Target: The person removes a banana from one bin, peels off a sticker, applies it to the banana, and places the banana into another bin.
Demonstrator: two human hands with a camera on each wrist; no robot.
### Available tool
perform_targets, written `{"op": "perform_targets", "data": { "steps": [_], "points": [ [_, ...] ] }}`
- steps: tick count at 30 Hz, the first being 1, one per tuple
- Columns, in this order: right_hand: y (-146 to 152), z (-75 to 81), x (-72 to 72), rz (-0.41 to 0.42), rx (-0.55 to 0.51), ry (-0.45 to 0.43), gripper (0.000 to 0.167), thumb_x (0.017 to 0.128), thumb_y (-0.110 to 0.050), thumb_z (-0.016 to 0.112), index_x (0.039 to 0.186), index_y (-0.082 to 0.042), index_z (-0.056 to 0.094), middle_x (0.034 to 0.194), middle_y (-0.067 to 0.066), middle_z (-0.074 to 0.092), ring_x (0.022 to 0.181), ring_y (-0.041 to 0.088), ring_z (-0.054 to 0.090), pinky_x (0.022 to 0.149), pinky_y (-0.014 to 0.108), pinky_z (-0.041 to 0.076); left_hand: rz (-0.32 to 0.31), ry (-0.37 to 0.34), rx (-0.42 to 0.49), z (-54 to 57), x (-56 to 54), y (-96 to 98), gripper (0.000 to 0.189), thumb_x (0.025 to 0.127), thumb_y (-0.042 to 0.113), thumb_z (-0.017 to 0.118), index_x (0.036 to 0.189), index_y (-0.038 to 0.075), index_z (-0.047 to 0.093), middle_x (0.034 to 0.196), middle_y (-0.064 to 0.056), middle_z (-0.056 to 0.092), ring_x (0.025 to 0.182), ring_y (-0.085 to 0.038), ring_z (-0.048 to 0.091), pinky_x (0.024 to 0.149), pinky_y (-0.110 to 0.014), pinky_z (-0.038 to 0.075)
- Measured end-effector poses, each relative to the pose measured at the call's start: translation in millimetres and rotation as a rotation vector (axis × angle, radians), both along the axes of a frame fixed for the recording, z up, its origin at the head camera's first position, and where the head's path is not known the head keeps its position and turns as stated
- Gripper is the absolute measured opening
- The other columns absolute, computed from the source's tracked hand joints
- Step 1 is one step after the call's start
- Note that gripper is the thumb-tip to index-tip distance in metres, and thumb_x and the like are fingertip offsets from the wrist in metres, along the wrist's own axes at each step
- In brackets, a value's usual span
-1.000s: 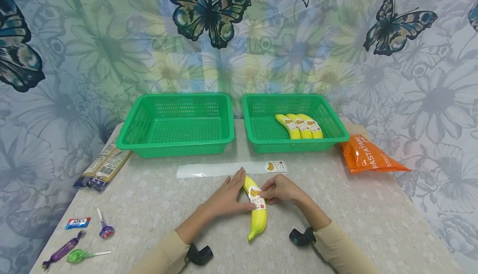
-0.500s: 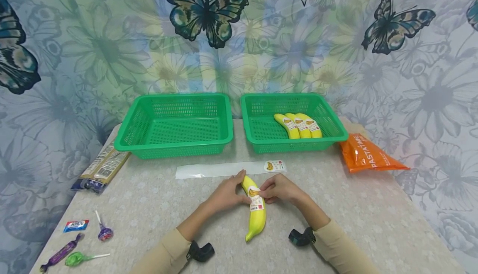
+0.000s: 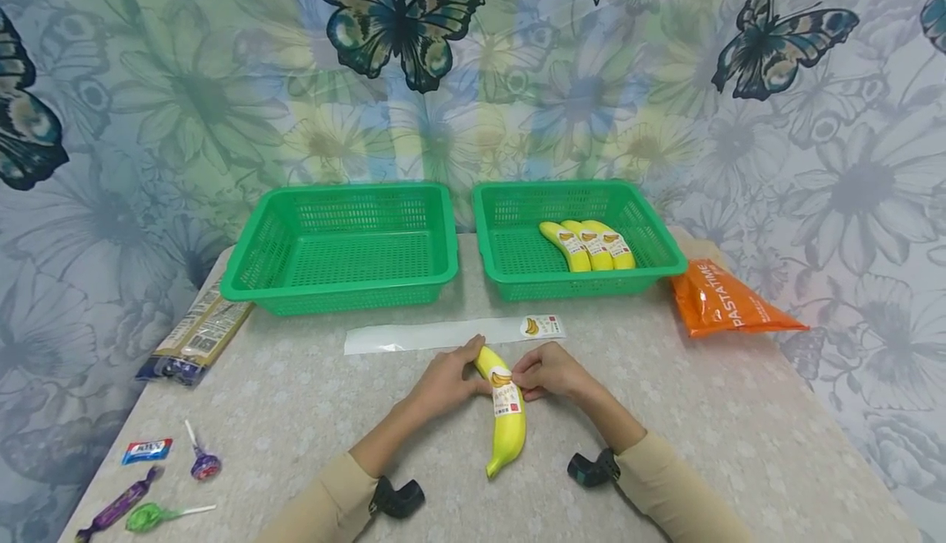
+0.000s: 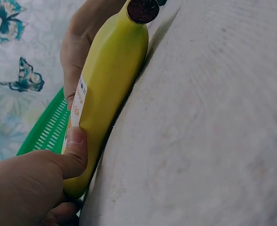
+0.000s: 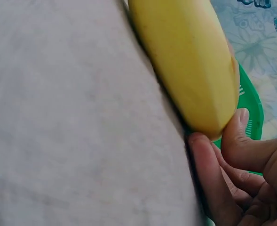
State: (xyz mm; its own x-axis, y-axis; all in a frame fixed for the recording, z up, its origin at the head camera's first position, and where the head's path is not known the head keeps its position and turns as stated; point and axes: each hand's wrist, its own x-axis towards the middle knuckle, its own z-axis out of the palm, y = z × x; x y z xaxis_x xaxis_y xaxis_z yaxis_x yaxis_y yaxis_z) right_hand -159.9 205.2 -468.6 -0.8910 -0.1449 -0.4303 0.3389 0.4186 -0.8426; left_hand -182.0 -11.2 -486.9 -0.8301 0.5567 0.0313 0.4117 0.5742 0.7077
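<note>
A yellow banana (image 3: 508, 443) lies lengthwise on the table between the hands, its stem end nearest the person. A white label (image 3: 506, 399) with banana pictures sits on its upper half. My left hand (image 3: 443, 383) grips the far end from the left. In the left wrist view its thumb (image 4: 76, 141) presses on the label's edge. From the right, my right hand (image 3: 550, 369) holds the banana's side by the label with thumb and bent fingers, partly hiding that edge. Just beyond lies a white backing strip (image 3: 429, 336) with one banana sticker (image 3: 542, 327) at its right end.
Two green baskets (image 3: 347, 300) stand at the back; the right basket (image 3: 584, 287) holds several labelled bananas (image 3: 575, 251). A gold-and-navy packet (image 3: 198, 333) lies left, with candies and lollipops (image 3: 205, 467) nearer. An orange PASTATIME bag (image 3: 727, 301) lies right.
My left hand's fingers have bent from spread to closer around the banana's far end, with the thumb at the label's edge. The right hand stays at the label's side. The head view has shifted slightly.
</note>
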Motion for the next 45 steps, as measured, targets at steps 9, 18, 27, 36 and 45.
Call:
{"op": "perform_targets", "data": {
  "steps": [9, 18, 27, 36, 45],
  "points": [
    [2, 5.9, -1.2, 0.047, -0.027, -0.01, 0.022, 0.087, -0.009, 0.072, 0.102, 0.008, 0.072, 0.077, 0.007, 0.072, 0.06, 0.01, 0.066, 0.062, 0.028, 0.061, -0.034, -0.046, -0.007, 2.4, 4.6, -10.7, 0.096, 0.086, 0.047, 0.071, 0.154, 0.001, 0.021, 0.161, -0.013, 0.021, 0.148, -0.029, 0.026, 0.121, -0.044, 0.026],
    [5, 11.2, 2.8, 0.063, 0.01, -0.024, 0.024, 0.087, -0.015, 0.074, 0.101, 0.004, 0.073, 0.077, 0.007, 0.072, 0.062, 0.01, 0.067, 0.061, 0.027, 0.06, -0.127, -0.094, -0.099, 6.9, 31.4, -17.6, 0.121, 0.076, 0.067, 0.069, 0.156, 0.002, 0.006, 0.165, -0.012, 0.003, 0.153, -0.024, 0.008, 0.124, -0.046, 0.014],
    [11, 10.0, 10.5, 0.063, 0.07, -0.045, 0.031, 0.09, -0.023, 0.071, 0.103, 0.004, 0.073, 0.079, 0.007, 0.072, 0.063, 0.01, 0.066, 0.06, 0.024, 0.059, -0.157, -0.029, -0.147, 3.2, 38.2, -10.3, 0.12, 0.075, 0.07, 0.067, 0.155, 0.0, 0.011, 0.165, -0.014, 0.004, 0.152, -0.026, 0.012, 0.124, -0.048, 0.016],
    [0, 15.0, 26.2, 0.062, 0.121, -0.021, 0.035, 0.086, -0.031, 0.075, 0.1, 0.001, 0.073, 0.083, 0.005, 0.07, 0.066, 0.011, 0.065, 0.062, 0.027, 0.059, -0.147, -0.019, -0.159, 4.6, 40.7, -13.4, 0.12, 0.076, 0.07, 0.066, 0.155, -0.001, 0.012, 0.165, -0.014, 0.004, 0.152, -0.025, 0.012, 0.124, -0.047, 0.016],
    [-9, 20.2, 28.7, 0.012, 0.17, 0.026, 0.038, 0.081, -0.031, 0.079, 0.101, 0.001, 0.071, 0.085, 0.007, 0.069, 0.065, 0.013, 0.064, 0.06, 0.027, 0.057, -0.139, -0.01, -0.149, 5.1, 39.8, -14.2, 0.12, 0.076, 0.071, 0.066, 0.155, -0.002, 0.013, 0.165, -0.014, 0.005, 0.152, -0.025, 0.013, 0.124, -0.048, 0.016]
  ]
}}
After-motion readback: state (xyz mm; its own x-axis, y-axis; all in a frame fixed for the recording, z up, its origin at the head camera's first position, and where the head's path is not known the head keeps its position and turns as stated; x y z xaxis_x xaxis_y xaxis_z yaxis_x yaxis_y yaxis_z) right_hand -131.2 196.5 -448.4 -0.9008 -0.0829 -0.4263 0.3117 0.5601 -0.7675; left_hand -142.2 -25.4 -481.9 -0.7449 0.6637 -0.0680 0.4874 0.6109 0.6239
